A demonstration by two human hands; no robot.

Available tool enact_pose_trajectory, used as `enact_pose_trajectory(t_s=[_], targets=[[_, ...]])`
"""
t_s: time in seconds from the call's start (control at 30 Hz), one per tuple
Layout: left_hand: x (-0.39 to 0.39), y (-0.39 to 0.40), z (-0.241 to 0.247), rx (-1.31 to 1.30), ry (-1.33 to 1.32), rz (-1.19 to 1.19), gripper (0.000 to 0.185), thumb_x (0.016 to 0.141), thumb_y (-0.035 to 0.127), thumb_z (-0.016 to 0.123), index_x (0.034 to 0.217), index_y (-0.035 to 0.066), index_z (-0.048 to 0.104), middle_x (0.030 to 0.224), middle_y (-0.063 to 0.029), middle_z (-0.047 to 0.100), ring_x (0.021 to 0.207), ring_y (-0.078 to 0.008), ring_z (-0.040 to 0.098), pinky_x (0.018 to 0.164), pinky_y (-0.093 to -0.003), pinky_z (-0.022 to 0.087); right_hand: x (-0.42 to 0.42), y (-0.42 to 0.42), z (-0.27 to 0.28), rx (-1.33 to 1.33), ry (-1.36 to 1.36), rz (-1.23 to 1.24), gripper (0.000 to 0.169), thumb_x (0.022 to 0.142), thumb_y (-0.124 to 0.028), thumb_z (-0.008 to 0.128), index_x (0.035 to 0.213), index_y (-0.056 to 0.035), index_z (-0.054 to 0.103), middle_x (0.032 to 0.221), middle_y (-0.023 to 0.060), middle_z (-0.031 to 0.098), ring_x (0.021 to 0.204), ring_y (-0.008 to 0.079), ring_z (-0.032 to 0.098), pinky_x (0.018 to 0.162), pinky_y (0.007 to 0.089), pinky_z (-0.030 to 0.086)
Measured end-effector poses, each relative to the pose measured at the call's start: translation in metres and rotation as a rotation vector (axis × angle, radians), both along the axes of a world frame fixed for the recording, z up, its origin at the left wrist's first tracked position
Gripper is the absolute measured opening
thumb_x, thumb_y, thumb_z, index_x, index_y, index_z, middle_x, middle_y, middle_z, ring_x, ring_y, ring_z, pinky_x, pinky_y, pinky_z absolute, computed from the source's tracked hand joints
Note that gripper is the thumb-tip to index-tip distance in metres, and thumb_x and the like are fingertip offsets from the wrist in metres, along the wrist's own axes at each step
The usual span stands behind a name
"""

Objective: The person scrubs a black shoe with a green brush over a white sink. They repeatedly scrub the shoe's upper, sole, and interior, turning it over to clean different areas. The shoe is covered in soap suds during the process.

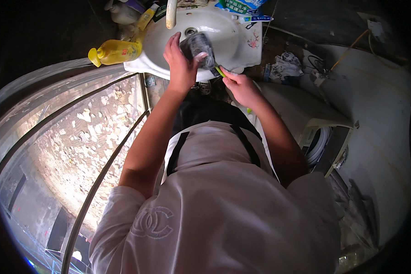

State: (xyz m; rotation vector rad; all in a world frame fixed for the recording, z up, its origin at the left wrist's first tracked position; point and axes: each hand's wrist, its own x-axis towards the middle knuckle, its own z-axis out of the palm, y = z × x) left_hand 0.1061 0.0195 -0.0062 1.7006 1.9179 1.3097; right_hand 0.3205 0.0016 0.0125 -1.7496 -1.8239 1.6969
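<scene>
A dark grey, wet-looking item [199, 46], perhaps a shoe or cloth, is held over the white ceramic washbasin [154, 66]. My left hand [182, 61] grips it from the left, thumb across its near side. In my right hand [238, 82] is the green handle of a brush [220, 71]; its dark bristles are at the item's lower right edge. The exact kind of item is blurred. Above the basin hangs a pale tap spout [171, 15], and the metal drain [191, 31] shows just beyond the item.
A yellow pump bottle [118, 52] lies at the basin's left, near a yellow tube [147, 17]. A toothpaste tube [257, 19] and a blue-green packet [241, 6] lie at the back right. A window [89, 137] is on the left; a washing-machine-like cabinet [294, 99] stands on the right.
</scene>
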Motion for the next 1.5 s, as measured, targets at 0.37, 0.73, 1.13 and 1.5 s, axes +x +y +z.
enact_pose_trajectory(t_s=[0.37, 0.73, 1.13, 1.5], targets=[[-0.009, -0.005, -0.009, -0.143, 0.036, -0.483, 0.037, 0.085, 0.016, 0.083, 0.113, -0.004, 0.069, 0.15, -0.0188, 0.052, 0.135, -0.0406, 0.051, 0.111, -0.0452, 0.045, 0.01, -0.014, -0.015, -0.302, 0.303, -0.315, 0.044, 0.107, -0.025, 0.057, 0.15, -0.0175, 0.056, 0.071, -0.0049, 0.054, 0.06, 0.0076, 0.046, 0.055, 0.0263, 0.04], [-0.003, 0.002, -0.024, -0.151, 0.154, -0.486, 0.026, 0.084, 0.012, 0.081, 0.104, -0.002, 0.071, 0.148, -0.0208, 0.056, 0.136, -0.0454, 0.052, 0.113, -0.0476, 0.046, -0.007, -0.021, 0.063, 0.659, -0.502, 0.267, 0.069, 0.097, -0.016, 0.063, 0.155, -0.0464, 0.043, 0.084, 0.009, 0.067, 0.068, 0.0333, 0.069, 0.062, 0.0474, 0.056], [-0.015, -0.009, -0.027, -0.213, 0.009, -0.442, 0.025, 0.085, 0.012, 0.082, 0.095, -0.004, 0.067, 0.153, -0.0218, 0.051, 0.143, -0.0462, 0.045, 0.112, -0.0469, 0.047, -0.005, 0.011, 0.025, 0.441, -0.502, 0.044, 0.06, 0.101, -0.023, 0.058, 0.156, -0.0406, 0.042, 0.088, 0.0168, 0.073, 0.079, 0.0412, 0.071, 0.072, 0.0519, 0.057], [-0.041, -0.018, -0.018, -0.365, -0.034, -0.382, 0.035, 0.087, 0.021, 0.082, 0.118, 0.006, 0.076, 0.155, -0.0233, 0.048, 0.145, -0.0451, 0.043, 0.117, -0.0464, 0.04, -0.018, 0.012, 0.009, 0.344, -0.255, 0.049, 0.054, 0.104, -0.026, 0.055, 0.156, -0.0377, 0.044, 0.09, 0.0238, 0.072, 0.083, 0.0428, 0.071, 0.075, 0.0513, 0.056]])
